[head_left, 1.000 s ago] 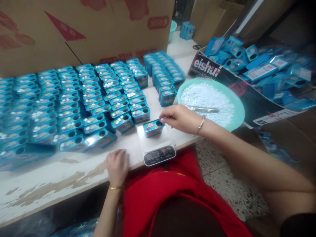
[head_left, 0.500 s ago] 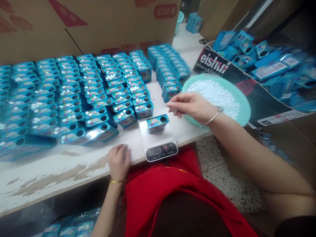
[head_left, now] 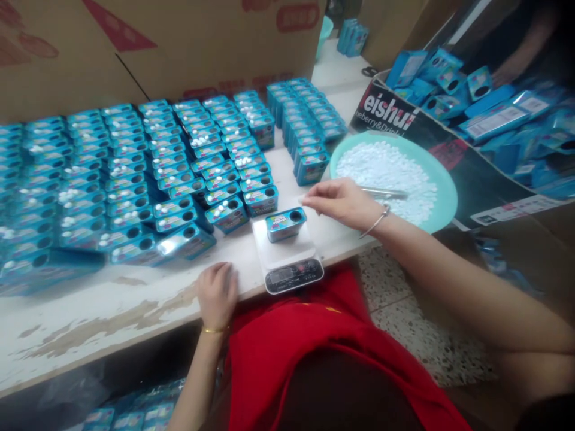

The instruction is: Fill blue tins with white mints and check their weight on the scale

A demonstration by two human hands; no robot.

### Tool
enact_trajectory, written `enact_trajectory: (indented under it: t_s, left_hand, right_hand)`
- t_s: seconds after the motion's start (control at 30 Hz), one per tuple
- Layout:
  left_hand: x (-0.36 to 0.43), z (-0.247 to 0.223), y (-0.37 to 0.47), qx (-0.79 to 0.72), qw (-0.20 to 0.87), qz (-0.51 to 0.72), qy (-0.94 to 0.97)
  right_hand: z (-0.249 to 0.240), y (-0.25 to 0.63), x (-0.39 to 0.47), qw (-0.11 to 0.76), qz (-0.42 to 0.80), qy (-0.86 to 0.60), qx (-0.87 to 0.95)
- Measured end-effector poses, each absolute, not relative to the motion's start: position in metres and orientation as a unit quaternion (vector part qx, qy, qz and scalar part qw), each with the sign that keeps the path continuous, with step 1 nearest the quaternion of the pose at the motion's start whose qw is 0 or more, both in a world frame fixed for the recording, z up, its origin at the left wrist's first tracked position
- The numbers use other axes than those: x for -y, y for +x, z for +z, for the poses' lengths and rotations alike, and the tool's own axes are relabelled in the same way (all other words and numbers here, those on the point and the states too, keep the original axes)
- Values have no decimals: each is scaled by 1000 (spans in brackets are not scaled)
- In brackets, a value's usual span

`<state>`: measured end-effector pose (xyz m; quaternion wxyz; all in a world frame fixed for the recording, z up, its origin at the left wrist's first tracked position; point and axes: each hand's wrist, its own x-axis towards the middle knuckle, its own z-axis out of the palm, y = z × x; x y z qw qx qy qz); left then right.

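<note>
A small blue tin (head_left: 286,225) with a round dark hole in its top stands on the white digital scale (head_left: 294,275). Just right of and above it, my right hand (head_left: 344,202) is closed in a pinch, a white tablet (head_left: 302,202) showing at the fingertips. Behind that hand lies a turquoise bowl (head_left: 449,203) of white tablets (head_left: 386,164), with a metal handle (head_left: 386,193) across them. My left hand (head_left: 217,294) rests on the table's front edge left of the scale, fingers curled and closed; nothing shows in it.
Rows of blue tins (head_left: 130,161) fill the table (head_left: 148,311), several with tablets on top. More tins stand at centre back. A carton (head_left: 404,120) heaped with tins is at the right. Another person's arm (head_left: 523,51) reaches behind it. Cardboard (head_left: 179,48) backs the table.
My right hand has lowered slightly and its fingers have drawn into a tighter pinch beside the tin. The metal handle in the bowl and another person's arm have come into view. My left hand stays put.
</note>
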<state>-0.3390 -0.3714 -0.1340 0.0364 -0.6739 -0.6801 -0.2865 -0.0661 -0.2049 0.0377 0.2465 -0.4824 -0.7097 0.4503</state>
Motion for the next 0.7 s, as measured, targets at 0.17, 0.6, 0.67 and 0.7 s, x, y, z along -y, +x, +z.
enact_trajectory:
  t_s: [0.17, 0.6, 0.67, 0.7]
  left_hand:
    - [371, -133, -339, 673, 51, -288, -679]
    - [370, -133, -339, 664, 78, -281, -688]
    - [370, -133, -339, 665, 77, -280, -688]
    - [370, -133, -339, 665, 75, -279, -689]
  right_hand:
    - [36, -84, 202, 195, 356, -462, 789]
    - [40, -79, 198, 269, 630, -455, 569]
    - [40, -74, 197, 282, 694, -447, 488]
    - [39, -69, 197, 287, 712, -443, 464]
